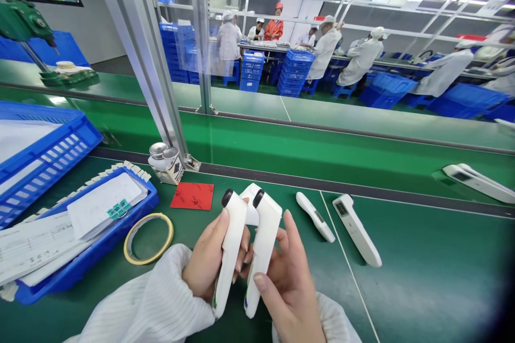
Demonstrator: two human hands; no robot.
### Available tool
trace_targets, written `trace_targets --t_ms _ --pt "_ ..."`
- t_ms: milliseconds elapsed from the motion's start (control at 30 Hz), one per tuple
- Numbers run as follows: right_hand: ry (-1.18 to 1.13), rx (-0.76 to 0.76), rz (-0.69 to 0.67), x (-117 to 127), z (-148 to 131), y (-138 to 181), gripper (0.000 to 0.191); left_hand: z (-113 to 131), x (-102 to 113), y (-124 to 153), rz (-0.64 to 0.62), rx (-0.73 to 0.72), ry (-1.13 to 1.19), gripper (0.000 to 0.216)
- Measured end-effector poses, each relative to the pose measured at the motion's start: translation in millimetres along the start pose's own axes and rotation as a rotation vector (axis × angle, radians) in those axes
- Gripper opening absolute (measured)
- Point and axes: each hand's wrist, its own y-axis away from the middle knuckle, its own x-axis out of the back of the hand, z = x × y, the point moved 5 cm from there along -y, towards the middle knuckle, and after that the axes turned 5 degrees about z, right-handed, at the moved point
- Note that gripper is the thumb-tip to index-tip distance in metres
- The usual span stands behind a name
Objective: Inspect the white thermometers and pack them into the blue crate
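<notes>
My left hand is closed around a white infrared thermometer with a black sensor tip. Close beside it, a second white infrared thermometer is held by my right hand, thumb on its lower handle and index finger raised. Both thermometers stand side by side with their black tips up, and a bit of green shows at their lower ends. Behind them a white object is partly hidden. To the right lie a slim white thermometer and another white infrared thermometer with a small display.
At left stand a blue tray of papers and a blue crate. A tape roll, a red card and small metal-lidded containers lie nearby. A metal post and clear panel edge the bench. Workers in white sit beyond.
</notes>
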Motion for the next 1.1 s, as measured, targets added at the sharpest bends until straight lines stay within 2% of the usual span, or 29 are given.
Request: trace_targets --t_ms 133,433,533,600,800,933,1100 --pt "0.026 -0.014 -0.04 0.3 2.0 -0.5 0.07 0.2 1.4 -0.5 0.004 -0.016 -0.017 0.055" --pt "0.007 -0.004 -0.029 -0.4 1.1 -3.4 0.07 0.3 1.1 -0.7 -0.025 -0.004 -0.019 0.057" --pt "-0.046 -0.081 0.03 4.1 3.8 -9.0 0.073 -0.8 -1.3 -2.8 -0.052 0.056 0.086 0.057" --pt "-0.133 -0.163 0.077 6.7 7.2 -12.4 0.074 -1.6 -0.8 -4.1 -0.02 0.106 0.162 0.052" --pt "-0.41 -0.343 0.131 1.9 11.9 -17.7 0.056 -5.5 -2.0 -2.5 0.045 0.293 0.422 0.038" --pt "-0.497 -0.399 0.155 0.7 16.2 -18.9 0.05 -7.1 -0.3 -2.8 0.056 0.307 0.516 0.033" --pt "-0.531 -0.427 0.108 -0.3 15.9 -18.5 0.047 -8.3 2.9 -4.4 0.072 0.272 0.489 0.03"
